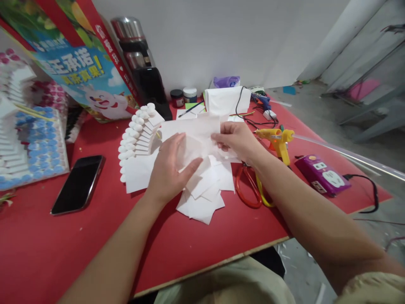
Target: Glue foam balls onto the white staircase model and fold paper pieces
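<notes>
Both my hands hold one white sheet of paper [196, 131] above the red table [57, 249]. My left hand [169, 169] grips its lower left part, thumb under and fingers over the sheet. My right hand [236, 137] pinches its right edge. Below the hands lies a loose pile of white paper squares [205, 194]. To the left of the sheet stands a white paper craft [137, 135] of rolled tubes with round tips, on a white base.
A black phone [78, 184] lies at left. Red-handled scissors [249, 190], a yellow glue gun [278, 141] and a purple power strip [321, 175] sit at right. Paint jars [183, 96], a black flask [142, 63], a colourful box [79, 63] and blue-white crafts [28, 143] line the back and left.
</notes>
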Available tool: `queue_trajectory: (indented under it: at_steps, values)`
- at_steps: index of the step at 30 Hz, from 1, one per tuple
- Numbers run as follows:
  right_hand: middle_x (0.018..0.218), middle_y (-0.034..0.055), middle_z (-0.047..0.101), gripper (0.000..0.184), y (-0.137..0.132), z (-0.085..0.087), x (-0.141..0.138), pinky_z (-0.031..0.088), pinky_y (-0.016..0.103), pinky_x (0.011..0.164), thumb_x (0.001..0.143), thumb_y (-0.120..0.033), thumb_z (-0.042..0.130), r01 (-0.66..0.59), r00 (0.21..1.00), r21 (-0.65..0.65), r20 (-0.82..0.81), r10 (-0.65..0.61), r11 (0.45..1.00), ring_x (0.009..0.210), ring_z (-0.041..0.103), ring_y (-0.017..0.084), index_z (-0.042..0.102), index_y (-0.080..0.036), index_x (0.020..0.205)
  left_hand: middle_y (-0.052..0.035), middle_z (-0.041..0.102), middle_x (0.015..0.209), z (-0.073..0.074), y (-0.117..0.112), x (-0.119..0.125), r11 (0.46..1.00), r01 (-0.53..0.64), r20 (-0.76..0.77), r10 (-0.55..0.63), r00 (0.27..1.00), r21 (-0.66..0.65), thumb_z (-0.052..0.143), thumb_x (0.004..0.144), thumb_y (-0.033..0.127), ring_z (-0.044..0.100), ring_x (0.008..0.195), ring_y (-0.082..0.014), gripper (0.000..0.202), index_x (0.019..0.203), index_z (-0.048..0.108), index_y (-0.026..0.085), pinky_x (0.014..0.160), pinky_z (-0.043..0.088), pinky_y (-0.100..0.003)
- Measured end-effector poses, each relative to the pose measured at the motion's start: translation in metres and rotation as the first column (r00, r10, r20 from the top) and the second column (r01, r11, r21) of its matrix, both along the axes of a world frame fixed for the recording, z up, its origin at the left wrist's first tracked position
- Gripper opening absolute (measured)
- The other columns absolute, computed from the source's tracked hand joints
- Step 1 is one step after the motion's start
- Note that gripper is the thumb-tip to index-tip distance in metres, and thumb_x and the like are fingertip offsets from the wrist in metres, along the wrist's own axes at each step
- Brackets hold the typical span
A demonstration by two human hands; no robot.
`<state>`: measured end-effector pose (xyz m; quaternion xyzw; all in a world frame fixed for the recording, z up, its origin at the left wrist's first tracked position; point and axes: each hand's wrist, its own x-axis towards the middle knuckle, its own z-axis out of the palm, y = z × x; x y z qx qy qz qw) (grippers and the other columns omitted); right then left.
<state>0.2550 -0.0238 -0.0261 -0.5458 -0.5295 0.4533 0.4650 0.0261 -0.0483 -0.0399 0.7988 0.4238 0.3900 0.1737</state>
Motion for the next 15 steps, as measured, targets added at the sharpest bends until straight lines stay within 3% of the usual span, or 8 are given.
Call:
queue_trajectory:
  at_steps: [2, 4, 6, 9, 11, 13, 15]
  values:
    - [0.065, 0.0006, 0.062, 0.035, -0.004, 0.01, 0.004, 0.046, 0.03, 0.05, 0.083, -0.049, 0.079, 0.102, 0.995, 0.121, -0.003, -0.103, 0.987, 0.055, 0.055, 0.013, 0.053, -0.026, 0.077, -0.0125, 0.058, 0.15, -0.002, 0.0, 0.001, 0.998, 0.057, -0.093, -0.055, 0.994, 0.024, 0.075, 0.087, 0.047, 0.04, 0.151, -0.0344, 0.06, 0.14, 0.056, 0.025, 0.123, 0.031, -0.054]
    - [0.073, 0.0015, 0.065, 0.03, -0.006, 0.02, 0.012, 0.053, 0.032, 0.056, 0.088, -0.051, 0.074, 0.191, 0.981, 0.209, -0.075, -0.179, 0.959, 0.068, 0.066, 0.018, 0.056, -0.028, 0.092, -0.0103, 0.061, 0.148, -0.006, 0.001, 0.001, 0.995, 0.085, -0.153, -0.076, 0.985, 0.051, 0.075, 0.088, 0.041, 0.036, 0.154, -0.0346, 0.044, 0.128, 0.066, 0.026, 0.125, 0.027, -0.057]
    - [0.077, 0.0015, 0.064, 0.034, -0.006, 0.026, 0.022, 0.059, 0.032, 0.062, 0.089, -0.053, 0.072, 0.225, 0.962, 0.238, -0.207, -0.177, 0.945, 0.085, 0.073, 0.022, 0.056, -0.029, 0.107, -0.0091, 0.066, 0.142, -0.008, 0.002, 0.001, 0.995, 0.083, -0.126, -0.075, 0.989, 0.055, 0.073, 0.09, 0.035, 0.04, 0.152, -0.0332, 0.026, 0.114, 0.073, 0.025, 0.124, 0.029, -0.057]
    - [0.075, 0.0011, 0.06, 0.036, -0.002, 0.026, 0.035, 0.063, 0.031, 0.066, 0.088, -0.055, 0.072, 0.228, 0.928, 0.23, -0.347, -0.14, 0.946, 0.106, 0.074, 0.027, 0.056, -0.029, 0.107, -0.0077, 0.073, 0.131, -0.005, 0.002, 0.001, 1.0, 0.013, 0.073, -0.012, 0.997, -0.021, 0.071, 0.092, 0.039, 0.054, 0.141, -0.0297, 0.022, 0.108, 0.076, 0.024, 0.121, 0.037, -0.051]
    - [0.075, 0.0018, 0.061, 0.035, 0.0, 0.023, 0.035, 0.065, 0.031, 0.07, 0.088, -0.056, 0.071, 0.199, 0.923, 0.191, -0.365, -0.119, 0.961, 0.116, 0.072, 0.029, 0.057, -0.028, 0.101, -0.0076, 0.072, 0.133, 0.0, 0.002, 0.001, 0.985, -0.022, 0.234, 0.062, 0.97, -0.17, 0.069, 0.093, 0.047, 0.059, 0.136, -0.0288, 0.032, 0.115, 0.076, 0.024, 0.122, 0.037, -0.049]
    - [0.08, 0.0033, 0.067, 0.033, -0.001, 0.02, 0.026, 0.066, 0.032, 0.076, 0.088, -0.055, 0.072, 0.119, 0.915, 0.142, -0.401, -0.053, 0.983, 0.12, 0.071, 0.028, 0.057, -0.026, 0.097, -0.0087, 0.069, 0.14, 0.005, 0.002, 0.002, 0.939, 0.098, 0.435, 0.059, 0.898, -0.329, 0.066, 0.093, 0.057, 0.056, 0.14, -0.0302, 0.047, 0.126, 0.072, 0.024, 0.122, 0.038, -0.049]
    - [0.091, 0.0056, 0.074, 0.03, -0.007, 0.018, 0.011, 0.065, 0.034, 0.085, 0.088, -0.048, 0.074, -0.017, 0.867, 0.109, -0.493, 0.069, 0.994, 0.12, 0.071, 0.026, 0.056, -0.024, 0.091, -0.0101, 0.065, 0.144, 0.009, 0.003, 0.003, 0.878, 0.293, 0.648, 0.025, 0.761, -0.378, 0.06, 0.093, 0.067, 0.052, 0.144, -0.0315, 0.06, 0.132, 0.068, 0.023, 0.12, 0.042, -0.048]
